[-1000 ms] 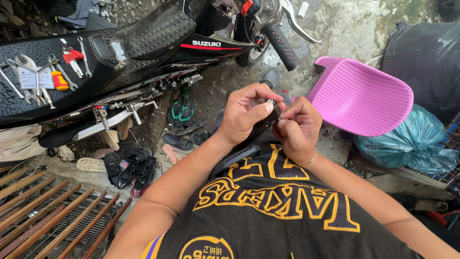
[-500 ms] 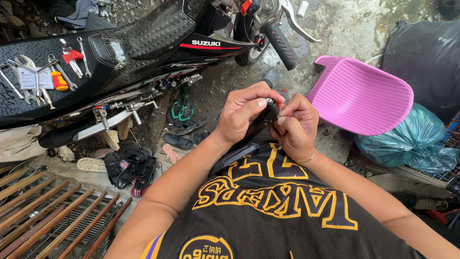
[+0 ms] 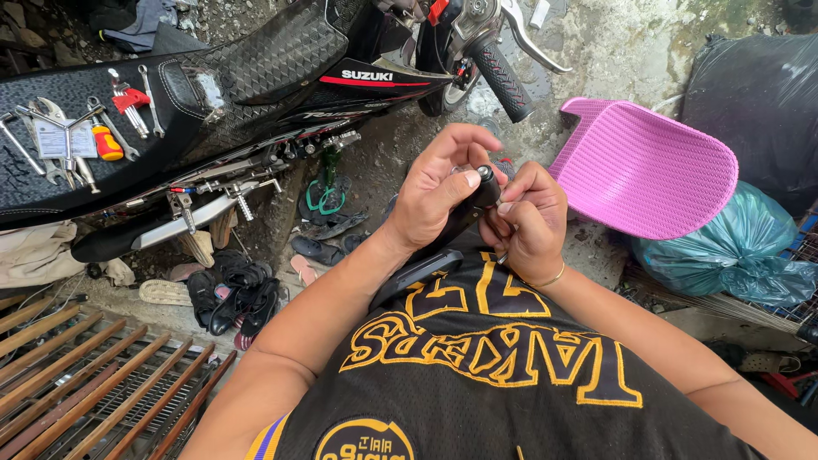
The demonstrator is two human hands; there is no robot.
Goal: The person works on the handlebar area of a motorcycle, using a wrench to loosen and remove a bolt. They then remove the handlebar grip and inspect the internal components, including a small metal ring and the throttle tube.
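Observation:
Both my hands meet in front of my chest on a long black plastic part [image 3: 443, 234] with a rounded metal-tipped end near my thumbs. My left hand [image 3: 439, 183] wraps over its upper portion, thumb pressed close to the tip. My right hand [image 3: 528, 226] closes against the same end from the right, and a thin metal piece shows just below its fingers. The lower end of the black part rests against my black and yellow jersey [image 3: 503, 366].
A black motorcycle [image 3: 256, 77] stands ahead, with wrenches and a red tool set [image 3: 77, 136] laid on its seat. A pink plastic chair [image 3: 648, 166] lies to the right beside dark and teal bags [image 3: 724, 255]. Sandals [image 3: 247, 290] litter the ground; wooden slats [image 3: 94, 392] at lower left.
My hands have shifted on the black part: the left hand turned it so the rounded tip now shows between my thumbs. The hands sit slightly lower and closer to my chest.

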